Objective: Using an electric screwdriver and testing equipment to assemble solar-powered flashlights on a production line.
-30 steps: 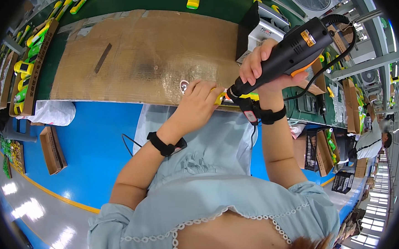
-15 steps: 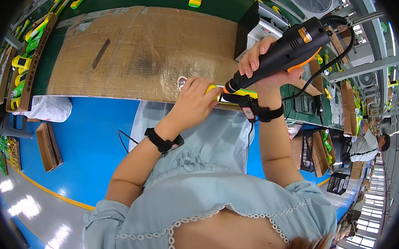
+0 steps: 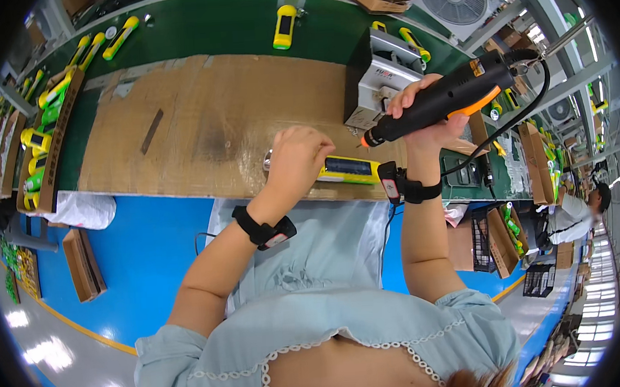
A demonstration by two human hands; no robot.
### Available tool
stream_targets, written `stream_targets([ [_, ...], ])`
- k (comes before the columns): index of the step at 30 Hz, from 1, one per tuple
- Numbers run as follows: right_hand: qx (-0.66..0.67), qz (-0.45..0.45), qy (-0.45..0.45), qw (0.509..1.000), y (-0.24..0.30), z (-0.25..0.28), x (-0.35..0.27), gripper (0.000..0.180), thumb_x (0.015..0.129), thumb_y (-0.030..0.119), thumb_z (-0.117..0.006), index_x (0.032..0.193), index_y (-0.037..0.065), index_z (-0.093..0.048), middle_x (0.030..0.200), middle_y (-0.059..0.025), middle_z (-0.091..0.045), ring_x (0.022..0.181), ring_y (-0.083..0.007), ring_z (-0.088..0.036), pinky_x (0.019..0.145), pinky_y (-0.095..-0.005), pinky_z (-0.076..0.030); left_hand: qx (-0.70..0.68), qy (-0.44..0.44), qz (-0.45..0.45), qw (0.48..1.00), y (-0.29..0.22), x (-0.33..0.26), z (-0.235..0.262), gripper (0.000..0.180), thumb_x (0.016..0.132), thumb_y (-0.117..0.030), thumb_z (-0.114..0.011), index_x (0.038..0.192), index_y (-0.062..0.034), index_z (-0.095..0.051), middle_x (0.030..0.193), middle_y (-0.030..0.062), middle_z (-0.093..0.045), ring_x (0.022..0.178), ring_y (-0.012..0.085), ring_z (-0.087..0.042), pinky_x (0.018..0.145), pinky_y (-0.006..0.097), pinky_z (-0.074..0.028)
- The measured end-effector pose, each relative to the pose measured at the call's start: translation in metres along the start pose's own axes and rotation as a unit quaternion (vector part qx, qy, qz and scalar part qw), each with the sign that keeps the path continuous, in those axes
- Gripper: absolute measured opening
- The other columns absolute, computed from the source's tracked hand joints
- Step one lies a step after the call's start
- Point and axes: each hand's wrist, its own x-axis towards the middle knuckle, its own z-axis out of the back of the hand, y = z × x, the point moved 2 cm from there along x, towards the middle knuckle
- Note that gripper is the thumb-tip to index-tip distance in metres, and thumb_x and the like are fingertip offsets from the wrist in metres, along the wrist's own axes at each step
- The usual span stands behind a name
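Head cam: R hand has fingers closed round blk elec. screwdriver w/ orange lever; bit pts down-left, apart from yellow torch. Torch lies nr front edge of cardboard, dark panel up. L hand is over torch's L end, fingers curled; can't tell if gripping. Silver/blk box stands behind, nr R hand.

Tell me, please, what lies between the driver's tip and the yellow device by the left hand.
In the head view, a narrow stretch of bare cardboard shows between the tip and the device.
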Motion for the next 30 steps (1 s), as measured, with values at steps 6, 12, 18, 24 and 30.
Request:
stream_targets([
  [6, -0.234, 0.209, -0.184, 0.931, 0.022, 0.032, 0.027, 0.047, 0.085, 0.043, -0.06, 0.094, -0.001, -0.047, 0.07, -0.0126, -0.057, 0.057, -0.0186, -0.057, 0.052, -0.0284, -0.048, 0.076, -0.071, -0.12, 0.987, -0.023, 0.132, -0.032, 0.006, 0.073, -0.016, -0.068, 0.076, -0.0113, -0.067, 0.074, 0.0067, -0.06, 0.078, 0.0271, -0.056, 0.072, 0.038, -0.043],
  [12, -0.273, 0.194, -0.166, 0.927, 0.005, 0.044, 0.039, 0.029, 0.087, 0.022, -0.062, 0.096, 0.0, -0.044, 0.071, -0.0107, -0.059, 0.057, -0.0155, -0.057, 0.053, -0.0255, -0.047, 0.121, -0.064, -0.11, 0.984, -0.004, 0.187, -0.072, 0.007, 0.072, -0.016, -0.067, 0.077, -0.0106, -0.068, 0.076, 0.01, -0.06, 0.078, 0.03, -0.058, 0.069, 0.04, -0.046],
  [18, -0.312, 0.135, -0.162, 0.926, 0.003, 0.052, 0.037, 0.043, 0.088, 0.041, -0.056, 0.089, -0.002, -0.048, 0.067, -0.0119, -0.056, 0.053, -0.0194, -0.056, 0.047, -0.028, -0.045, 0.09, 0.046, -0.06, 0.993, -0.01, 0.14, -0.021, 0.025, 0.074, -0.023, -0.069, 0.093, -0.0077, -0.063, 0.084, 0.0136, -0.059, 0.081, 0.0333, -0.057, 0.071, 0.042, -0.047],
  [24, -0.147, 0.034, -0.141, 0.979, 0.0, 0.032, 0.021, 0.044, 0.086, 0.043, -0.058, 0.089, -0.001, -0.05, 0.066, -0.0107, -0.056, 0.053, -0.0186, -0.056, 0.048, -0.0283, -0.047, 0.117, 0.237, -0.009, 0.964, -0.005, 0.012, 0.019, 0.055, 0.061, -0.034, -0.08, 0.102, -0.005, -0.058, 0.097, 0.0125, -0.056, 0.101, 0.0319, -0.05, 0.087, 0.042, -0.038],
  [30, -0.217, 0.125, -0.135, 0.959, 0.001, 0.0, 0.009, 0.047, 0.084, 0.044, -0.062, 0.089, -0.001, -0.05, 0.068, -0.0103, -0.058, 0.056, -0.0173, -0.057, 0.052, -0.0277, -0.048, 0.085, 0.15, -0.044, 0.984, 0.007, -0.022, 0.006, 0.051, 0.061, -0.027, -0.079, 0.103, -0.0073, -0.056, 0.097, 0.0099, -0.055, 0.097, 0.0296, -0.05, 0.088, 0.041, -0.035],
])
